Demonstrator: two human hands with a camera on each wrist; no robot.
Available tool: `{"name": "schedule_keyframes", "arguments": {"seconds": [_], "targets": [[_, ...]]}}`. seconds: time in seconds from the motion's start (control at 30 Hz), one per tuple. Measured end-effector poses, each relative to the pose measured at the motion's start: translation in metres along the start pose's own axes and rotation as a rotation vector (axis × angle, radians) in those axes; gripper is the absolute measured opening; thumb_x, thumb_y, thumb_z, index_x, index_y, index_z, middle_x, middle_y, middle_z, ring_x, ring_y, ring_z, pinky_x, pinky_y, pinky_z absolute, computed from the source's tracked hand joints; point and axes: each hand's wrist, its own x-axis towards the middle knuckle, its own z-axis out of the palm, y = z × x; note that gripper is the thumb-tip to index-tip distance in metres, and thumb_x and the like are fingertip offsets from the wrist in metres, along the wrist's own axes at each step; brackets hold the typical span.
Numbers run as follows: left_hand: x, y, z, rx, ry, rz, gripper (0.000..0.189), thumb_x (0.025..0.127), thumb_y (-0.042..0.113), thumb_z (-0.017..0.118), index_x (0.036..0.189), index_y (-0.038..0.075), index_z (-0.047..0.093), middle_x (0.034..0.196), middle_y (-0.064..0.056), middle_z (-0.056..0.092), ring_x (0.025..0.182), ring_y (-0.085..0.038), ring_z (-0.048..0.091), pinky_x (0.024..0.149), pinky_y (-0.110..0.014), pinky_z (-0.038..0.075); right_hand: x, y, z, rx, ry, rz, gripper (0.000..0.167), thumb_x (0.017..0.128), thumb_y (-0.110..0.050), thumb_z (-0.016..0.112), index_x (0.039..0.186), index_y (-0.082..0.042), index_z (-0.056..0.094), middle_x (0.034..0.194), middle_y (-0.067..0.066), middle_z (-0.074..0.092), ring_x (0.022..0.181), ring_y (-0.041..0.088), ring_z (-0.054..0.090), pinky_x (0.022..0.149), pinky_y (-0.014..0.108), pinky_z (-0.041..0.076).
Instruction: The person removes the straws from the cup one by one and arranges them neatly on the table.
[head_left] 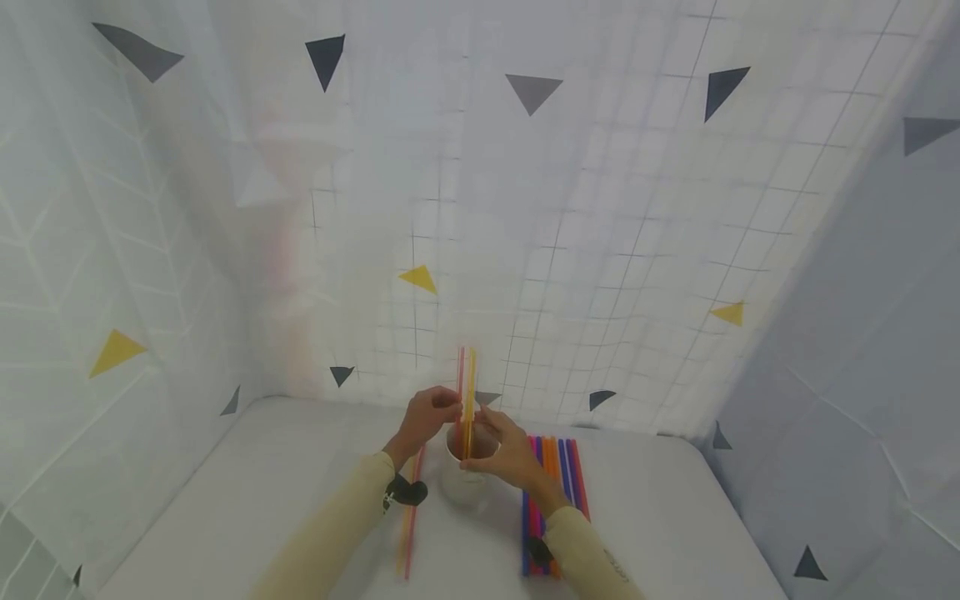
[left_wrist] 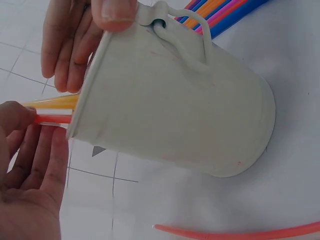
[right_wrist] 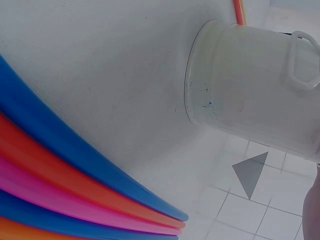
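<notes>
A white pail (head_left: 463, 492) with a loop handle on its side stands upright on the table; in the left wrist view it looks tilted by the camera. A red straw (left_wrist: 54, 119) and a yellow straw (head_left: 469, 392) stick up out of its mouth side by side. My left hand (head_left: 429, 417) pinches the red straw just above the rim, between thumb and fingers. My right hand (head_left: 513, 450) grips the pail's right rim, its thumb on the outer wall and its fingers over the mouth. The straws' lower ends are hidden inside the pail.
Right of the pail lies a row of several blue, pink, red and orange straws (head_left: 551, 450), partly under my right forearm. A few pink and yellowish straws (head_left: 411, 533) lie to the left. Behind the table hangs a white sheet (head_left: 637, 233) patterned with triangles.
</notes>
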Motion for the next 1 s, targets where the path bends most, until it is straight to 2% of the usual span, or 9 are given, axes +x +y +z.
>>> {"name": "schedule_keyframes", "arguments": {"seconds": [0.23, 0.37, 0.57, 0.77, 0.87, 1.0], "targets": [[0.002, 0.01, -0.005, 0.005, -0.018, 0.037, 0.022, 0.094, 0.016, 0.066, 0.113, 0.005, 0.066, 0.101, -0.005, 0.069, 0.09, -0.018, 0.068, 0.081, -0.032, 0.058, 0.001, -0.001, 0.0, 0.004, 0.004, -0.031, 0.111, 0.063, -0.052, 0.087, 0.153, -0.014, 0.033, 0.137, -0.005, 0.053, 0.131, 0.017, 0.046, 0.108, 0.048, 0.038], [0.004, 0.018, -0.008, -0.01, -0.023, 0.064, 0.023, 0.093, 0.016, 0.066, 0.113, 0.005, 0.066, 0.102, -0.007, 0.069, 0.09, -0.018, 0.068, 0.08, -0.032, 0.058, 0.001, -0.003, 0.0, 0.011, -0.001, -0.025, 0.11, 0.064, -0.05, 0.088, 0.153, -0.016, 0.032, 0.137, -0.005, 0.053, 0.132, 0.017, 0.046, 0.108, 0.048, 0.037], [0.003, 0.037, -0.013, -0.035, -0.009, 0.087, 0.022, 0.091, 0.014, 0.068, 0.111, 0.006, 0.067, 0.101, -0.007, 0.069, 0.091, -0.02, 0.068, 0.078, -0.032, 0.058, 0.0, -0.004, 0.001, 0.016, -0.008, -0.014, 0.106, 0.066, -0.05, 0.087, 0.152, -0.025, 0.033, 0.138, -0.005, 0.052, 0.133, 0.019, 0.045, 0.107, 0.052, 0.037], [0.003, 0.054, -0.016, -0.05, -0.015, 0.146, 0.025, 0.092, 0.015, 0.068, 0.113, 0.001, 0.066, 0.102, -0.008, 0.069, 0.091, -0.021, 0.068, 0.079, -0.031, 0.058, -0.001, -0.001, 0.001, 0.034, -0.009, -0.044, 0.097, 0.071, -0.036, 0.088, 0.151, -0.022, 0.034, 0.137, -0.003, 0.053, 0.133, 0.022, 0.045, 0.107, 0.054, 0.037], [0.002, 0.065, -0.02, -0.054, -0.007, 0.182, 0.027, 0.092, 0.012, 0.068, 0.115, -0.002, 0.065, 0.103, -0.01, 0.068, 0.092, -0.022, 0.068, 0.079, -0.032, 0.058, -0.001, -0.001, 0.001, 0.039, -0.002, -0.039, 0.097, 0.071, -0.034, 0.088, 0.151, -0.022, 0.035, 0.137, -0.002, 0.053, 0.132, 0.023, 0.045, 0.107, 0.054, 0.037], [0.004, 0.075, -0.026, -0.067, 0.002, 0.214, 0.022, 0.092, 0.012, 0.069, 0.112, 0.003, 0.067, 0.105, -0.013, 0.068, 0.093, -0.022, 0.068, 0.079, -0.032, 0.058, -0.002, -0.002, 0.0, 0.052, 0.003, -0.032, 0.098, 0.07, -0.032, 0.089, 0.151, -0.021, 0.036, 0.137, -0.002, 0.054, 0.132, 0.022, 0.046, 0.107, 0.054, 0.037]]}}
